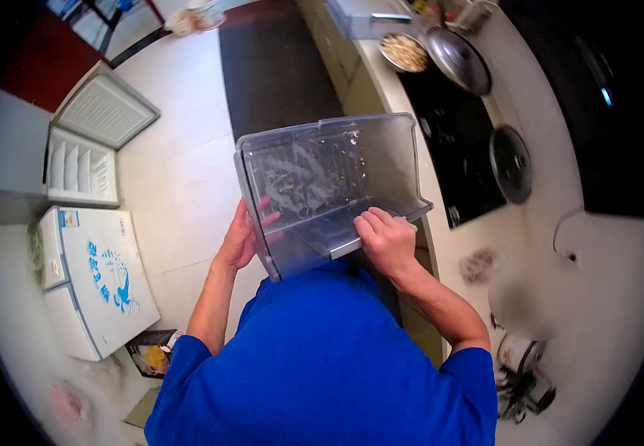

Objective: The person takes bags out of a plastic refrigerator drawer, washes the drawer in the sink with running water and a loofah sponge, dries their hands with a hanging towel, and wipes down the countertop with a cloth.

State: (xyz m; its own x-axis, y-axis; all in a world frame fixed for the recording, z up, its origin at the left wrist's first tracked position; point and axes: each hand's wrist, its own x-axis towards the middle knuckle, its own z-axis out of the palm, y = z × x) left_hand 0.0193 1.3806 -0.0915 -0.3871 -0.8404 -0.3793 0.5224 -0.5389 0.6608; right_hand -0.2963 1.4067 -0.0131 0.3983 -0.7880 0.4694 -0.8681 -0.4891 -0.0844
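Note:
A clear plastic fridge drawer (389, 160) is held in front of my body, its open side facing up toward me. Bits of yellow and white debris and cloudy smears show on its inner bottom. My left hand (241, 236) supports the drawer from its left side; some of its fingers show through the clear wall. Around the drawer's near rim, by the silver strip, my right hand (387, 239) has its fingers curled. Its thumb and palm side are partly hidden.
At the left, a refrigerator (80, 167) stands with its door (106, 108) open, beside a white chest freezer (110, 279). Along the right runs a counter with a black cooktop (452, 141), two lids (458, 61), and a bowl of pale food (403, 52). A dark mat (277, 67) lies ahead.

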